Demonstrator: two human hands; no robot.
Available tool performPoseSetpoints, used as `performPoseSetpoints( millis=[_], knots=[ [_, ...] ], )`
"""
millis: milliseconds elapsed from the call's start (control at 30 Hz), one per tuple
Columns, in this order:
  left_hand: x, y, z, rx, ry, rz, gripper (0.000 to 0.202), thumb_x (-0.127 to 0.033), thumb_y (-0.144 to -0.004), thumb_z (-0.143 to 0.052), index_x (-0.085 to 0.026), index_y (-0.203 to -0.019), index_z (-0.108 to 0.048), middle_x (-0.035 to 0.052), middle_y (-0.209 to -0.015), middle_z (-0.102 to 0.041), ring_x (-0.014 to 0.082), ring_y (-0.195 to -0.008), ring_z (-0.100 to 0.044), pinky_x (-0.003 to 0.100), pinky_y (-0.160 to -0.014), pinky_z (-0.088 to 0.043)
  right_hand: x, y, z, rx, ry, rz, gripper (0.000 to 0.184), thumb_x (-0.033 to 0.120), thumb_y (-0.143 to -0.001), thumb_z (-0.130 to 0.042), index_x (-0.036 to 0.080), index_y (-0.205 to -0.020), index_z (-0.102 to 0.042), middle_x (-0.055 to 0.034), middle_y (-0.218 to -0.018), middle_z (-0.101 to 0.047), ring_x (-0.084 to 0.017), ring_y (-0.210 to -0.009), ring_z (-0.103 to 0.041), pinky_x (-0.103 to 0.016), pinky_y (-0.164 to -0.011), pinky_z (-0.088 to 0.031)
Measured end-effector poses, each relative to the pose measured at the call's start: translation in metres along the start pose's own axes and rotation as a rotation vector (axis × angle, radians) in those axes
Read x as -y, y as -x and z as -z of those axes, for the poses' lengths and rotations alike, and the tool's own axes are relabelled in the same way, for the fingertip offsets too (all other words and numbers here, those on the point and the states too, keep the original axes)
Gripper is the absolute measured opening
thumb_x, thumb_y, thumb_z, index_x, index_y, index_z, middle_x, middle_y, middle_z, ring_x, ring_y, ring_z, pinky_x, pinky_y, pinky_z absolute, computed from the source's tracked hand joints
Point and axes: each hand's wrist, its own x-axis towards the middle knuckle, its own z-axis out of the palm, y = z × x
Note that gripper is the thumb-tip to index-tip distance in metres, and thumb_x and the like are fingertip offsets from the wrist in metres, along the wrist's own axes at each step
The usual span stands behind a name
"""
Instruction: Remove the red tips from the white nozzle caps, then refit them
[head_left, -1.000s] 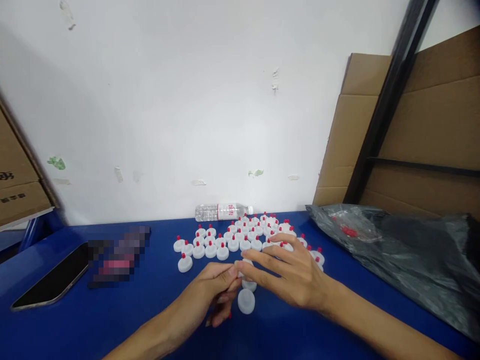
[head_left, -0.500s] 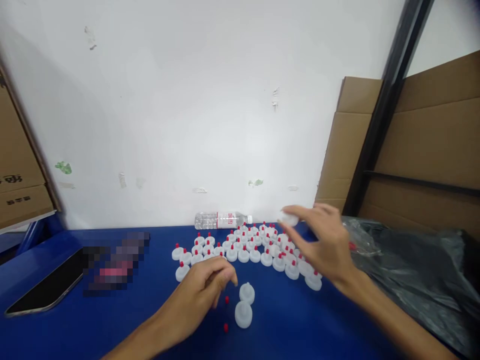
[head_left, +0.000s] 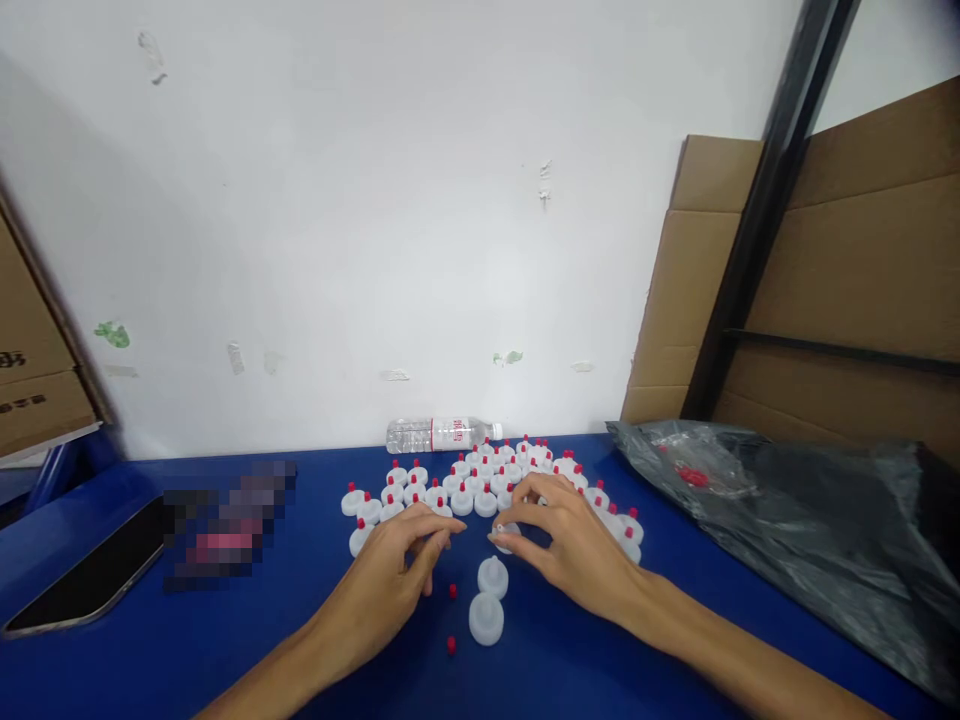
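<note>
My right hand (head_left: 577, 540) pinches a translucent white nozzle cap (head_left: 508, 540) between thumb and fingers, just above the blue table; no red tip shows on its nozzle. My left hand (head_left: 394, 575) is close by on the left, thumb and fingers pressed together. Whatever they hold, if anything, is hidden. Below and between the hands lie two white nozzle caps (head_left: 486, 620) with bare nozzles, touching each other. Two small red tips (head_left: 453, 591) lie loose to the left of these. Beyond my hands, several white caps topped with red tips (head_left: 461, 498) stand grouped, partly covered by both hands.
A clear water bottle (head_left: 454, 434) lies along the wall behind the caps. To the left are a phone (head_left: 90, 570) and a pixelated object (head_left: 240, 520). A dark plastic bag (head_left: 825, 530) covers the right side, with a clear bag of red pieces (head_left: 694, 475) on it. Cardboard (head_left: 664, 290) stands behind.
My right hand has come down and left from above the grouped caps, bringing the white nozzle cap close to my left hand. My left hand stays nearly in place. The view has shifted slightly.
</note>
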Motion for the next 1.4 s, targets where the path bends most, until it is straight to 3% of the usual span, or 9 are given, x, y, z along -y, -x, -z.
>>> performPoseSetpoints(
  millis=[133,300,533,733,933,1067,1200,1300,1400],
  knots=[
    [0.002,-0.001,0.001,-0.045,-0.041,0.012,0.025,-0.030,-0.096,-0.054,-0.022,-0.108,-0.075,0.0037,-0.098,-0.074,0.0153,-0.068,-0.066,0.026,-0.063,-0.051,-0.003,-0.001,-0.004,0.053,-0.036,-0.059,0.011,0.035,-0.094,-0.070,0.026,-0.094,-0.076,0.0020,-0.077,-0.069,-0.016,-0.073,-0.063,-0.036,-0.085,-0.043],
    [0.005,-0.001,0.001,-0.060,-0.122,-0.102,0.022,-0.024,-0.095,-0.056,-0.026,-0.097,-0.078,0.0033,-0.100,-0.075,0.0187,-0.088,-0.068,0.024,-0.067,-0.049,-0.006,-0.002,-0.005,0.094,-0.073,-0.097,0.016,0.038,-0.096,-0.066,0.025,-0.091,-0.075,0.0021,-0.074,-0.070,-0.016,-0.069,-0.062,-0.037,-0.086,-0.042],
    [0.009,0.000,-0.001,0.060,-0.135,-0.086,0.022,-0.021,-0.094,-0.056,-0.025,-0.101,-0.077,0.0022,-0.098,-0.074,0.0103,-0.057,-0.058,0.022,-0.060,-0.048,-0.006,-0.001,-0.007,0.127,-0.106,-0.120,0.014,0.036,-0.095,-0.068,0.025,-0.090,-0.075,0.0036,-0.071,-0.069,-0.015,-0.067,-0.062,-0.037,-0.088,-0.041],
    [0.004,-0.002,0.000,0.095,-0.156,0.018,0.020,-0.023,-0.091,-0.061,-0.025,-0.102,-0.077,0.0005,-0.091,-0.077,0.0114,-0.053,-0.058,0.022,-0.058,-0.046,-0.002,-0.002,-0.005,0.128,-0.095,-0.120,0.022,0.040,-0.097,-0.062,0.025,-0.087,-0.074,0.0029,-0.072,-0.071,-0.016,-0.067,-0.062,-0.037,-0.087,-0.041],
    [0.009,0.000,0.002,0.047,-0.201,-0.013,0.023,-0.027,-0.092,-0.059,-0.026,-0.110,-0.074,0.0005,-0.096,-0.077,0.0126,-0.057,-0.060,0.024,-0.061,-0.047,-0.002,-0.003,0.002,0.078,-0.041,-0.112,0.036,0.040,-0.105,-0.045,0.022,-0.085,-0.069,0.0007,-0.074,-0.070,-0.016,-0.068,-0.061,-0.035,-0.084,-0.039],
    [0.007,-0.001,0.020,-0.151,-0.475,-0.117,0.031,-0.033,-0.101,-0.044,-0.024,-0.115,-0.069,0.0038,-0.103,-0.074,0.0151,-0.065,-0.063,0.027,-0.065,-0.046,-0.008,-0.004,0.006,-0.004,0.002,-0.118,0.042,0.037,-0.107,-0.039,0.021,-0.075,-0.062,0.0002,-0.068,-0.066,-0.016,-0.065,-0.058,-0.034,-0.084,-0.039],
    [0.005,-0.008,0.050,-0.293,-0.975,-0.043,0.038,-0.038,-0.102,-0.036,-0.019,-0.090,-0.067,0.0075,-0.089,-0.070,0.0218,-0.069,-0.065,0.030,-0.058,-0.036,-0.010,-0.003,0.007,-0.049,-0.016,-0.113,0.039,0.033,-0.107,-0.040,0.021,-0.076,-0.062,0.0000,-0.071,-0.067,-0.016,-0.068,-0.060,-0.034,-0.088,-0.039],
    [0.010,-0.013,0.066,-0.195,-1.174,0.160,0.043,-0.041,-0.101,-0.035,-0.018,-0.078,-0.063,0.0101,-0.079,-0.069,0.0270,-0.070,-0.068,0.030,-0.056,-0.033,-0.009,-0.003,0.007,-0.063,-0.002,-0.126,0.039,0.033,-0.106,-0.041,0.022,-0.077,-0.063,0.0001,-0.071,-0.068,-0.017,-0.069,-0.060,-0.035,-0.087,-0.039],
    [0.017,-0.013,0.069,-0.060,-1.194,0.208,0.043,-0.039,-0.100,-0.037,-0.016,-0.078,-0.066,0.0146,-0.083,-0.072,0.0303,-0.075,-0.070,0.032,-0.059,-0.036,-0.009,-0.002,0.006,-0.073,0.018,-0.138,0.041,0.033,-0.106,-0.040,0.021,-0.074,-0.062,0.0000,-0.069,-0.067,-0.017,-0.067,-0.059,-0.035,-0.085,-0.039]
  ],
)
